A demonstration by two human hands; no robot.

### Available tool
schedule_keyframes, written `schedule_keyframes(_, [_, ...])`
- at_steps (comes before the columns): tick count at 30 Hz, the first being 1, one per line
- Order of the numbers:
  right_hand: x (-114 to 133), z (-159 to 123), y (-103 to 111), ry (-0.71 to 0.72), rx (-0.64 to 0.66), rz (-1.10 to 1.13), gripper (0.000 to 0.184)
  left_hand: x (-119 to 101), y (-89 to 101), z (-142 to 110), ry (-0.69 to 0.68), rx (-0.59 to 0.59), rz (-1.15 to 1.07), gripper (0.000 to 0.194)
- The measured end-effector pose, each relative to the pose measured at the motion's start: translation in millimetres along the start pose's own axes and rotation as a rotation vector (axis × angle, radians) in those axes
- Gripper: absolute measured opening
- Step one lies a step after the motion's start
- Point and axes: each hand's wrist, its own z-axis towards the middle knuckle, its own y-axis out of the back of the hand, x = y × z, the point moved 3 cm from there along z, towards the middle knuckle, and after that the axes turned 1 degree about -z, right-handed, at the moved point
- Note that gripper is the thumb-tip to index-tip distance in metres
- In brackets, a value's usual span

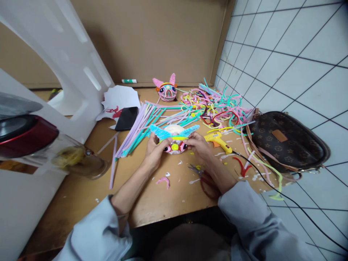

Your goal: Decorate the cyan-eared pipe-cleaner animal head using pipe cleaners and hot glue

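Observation:
Both my hands hold a small animal-head craft (175,148) with blue fuzzy ears, a yellow band and nose, and pink-rimmed eyes. My left hand (155,150) grips its left side, thumb on the front. On the opposite side, the fingers of my right hand (199,145) pinch the edge near the yellow band. Scissors (208,181) with red handles lie partly under my right forearm. To the right of my right hand rests a yellow hot glue gun (219,140). A curved pink pipe cleaner piece (163,181) lies on the table in front of me.
Purple and teal pipe cleaners (141,127) lie left, with a tangled pile (217,105) at back right. A finished-looking pink-eared head (166,88) stands behind. A phone (127,119), a brown handbag (290,139), a blender-like jug (81,161) and the glue gun's cord (268,179) surround the workspace.

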Motion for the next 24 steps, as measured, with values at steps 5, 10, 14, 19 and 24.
schedule_keyframes(5, [-1.3, 0.6, 0.5, -0.006, -0.007, -0.001, 0.033, -1.7, -0.6, -0.4, -0.004, -0.015, 0.019, 0.04])
schedule_keyframes(10, [-4.0, 2.9, 2.4, 0.006, -0.006, -0.006, 0.029, -2.3, -0.9, -0.7, 0.004, -0.024, 0.029, 0.042])
schedule_keyframes(14, [-4.6, 4.0, 3.5, 0.015, -0.001, -0.014, 0.028, -3.0, -0.8, -1.6, 0.0, -0.027, 0.036, 0.042])
schedule_keyframes(19, [-5.3, 5.7, 4.7, 0.017, -0.009, -0.035, 0.024, -6.1, -3.6, -2.2, 0.008, -0.024, 0.023, 0.042])
schedule_keyframes(24, [-3.7, 4.9, 4.5, 0.035, 0.049, 0.006, 0.026, -7.3, -3.2, -1.2, 0.006, -0.038, 0.006, 0.042])
